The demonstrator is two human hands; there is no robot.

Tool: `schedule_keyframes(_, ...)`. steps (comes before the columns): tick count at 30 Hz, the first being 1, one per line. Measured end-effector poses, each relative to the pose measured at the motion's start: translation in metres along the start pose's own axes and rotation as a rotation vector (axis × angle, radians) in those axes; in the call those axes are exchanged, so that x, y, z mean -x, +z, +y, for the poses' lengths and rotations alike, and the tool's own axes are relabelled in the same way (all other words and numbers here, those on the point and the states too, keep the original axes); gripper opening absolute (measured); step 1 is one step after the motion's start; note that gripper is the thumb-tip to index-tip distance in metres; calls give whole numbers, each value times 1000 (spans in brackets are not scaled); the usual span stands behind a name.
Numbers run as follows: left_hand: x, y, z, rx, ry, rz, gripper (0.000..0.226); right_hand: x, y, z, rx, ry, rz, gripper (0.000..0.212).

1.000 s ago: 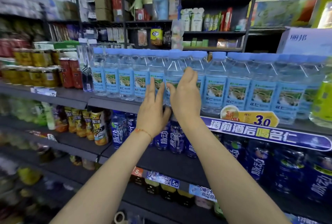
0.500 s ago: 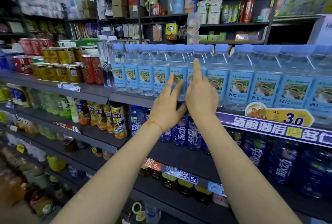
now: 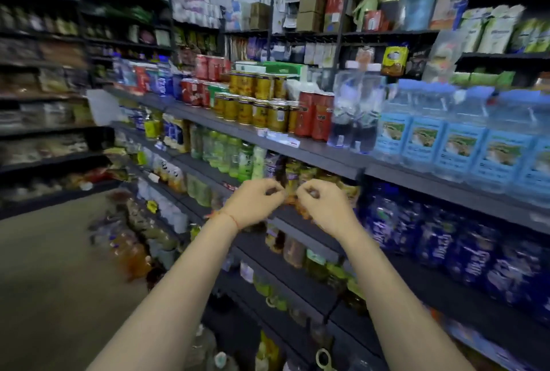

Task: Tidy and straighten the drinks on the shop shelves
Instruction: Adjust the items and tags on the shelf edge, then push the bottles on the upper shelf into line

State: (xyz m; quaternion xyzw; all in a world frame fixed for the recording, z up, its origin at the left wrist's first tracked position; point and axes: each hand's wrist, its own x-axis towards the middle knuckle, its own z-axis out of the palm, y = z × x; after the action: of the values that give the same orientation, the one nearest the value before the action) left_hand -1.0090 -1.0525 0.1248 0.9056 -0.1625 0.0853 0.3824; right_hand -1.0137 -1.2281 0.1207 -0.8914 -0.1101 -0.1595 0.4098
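Observation:
My left hand (image 3: 256,204) and my right hand (image 3: 324,207) hang side by side in front of the second shelf, fingers curled in, and I see nothing held in either. Right behind them stand yellow-labelled tea bottles (image 3: 300,175), blurred by motion. The blue-capped water bottles (image 3: 458,135) stand in a row on the top shelf (image 3: 336,159) at the upper right, well above both hands. Dark blue drink bottles (image 3: 464,254) fill the second shelf to the right of my right hand.
Gold cans (image 3: 259,102) and red cans (image 3: 315,120) are stacked on the top shelf, left of two clear white-capped bottles (image 3: 354,108). Green bottles (image 3: 229,156) line the second shelf on the left. Lower shelves hold more drinks. The aisle floor (image 3: 50,266) lies at left.
Both hands have dropped from the water bottles on the top shelf to the second shelf, and their straight fingers have curled in. My view has swung left along the aisle.

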Motion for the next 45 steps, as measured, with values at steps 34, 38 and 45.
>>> schedule_keyframes(34, -252, -238, -585, 369, -628, 133, 22, -435, 582, -33, -334, 302, -353, 20)
schedule_keyframes(38, -275, -270, -654, 467, -690, 224, 23, -483, 651, -61, -324, 276, -468, 15)
schedule_keyframes(45, -335, -360, -782, 573, -639, 302, 23, -582, 772, -114, -253, 267, -358, 14)
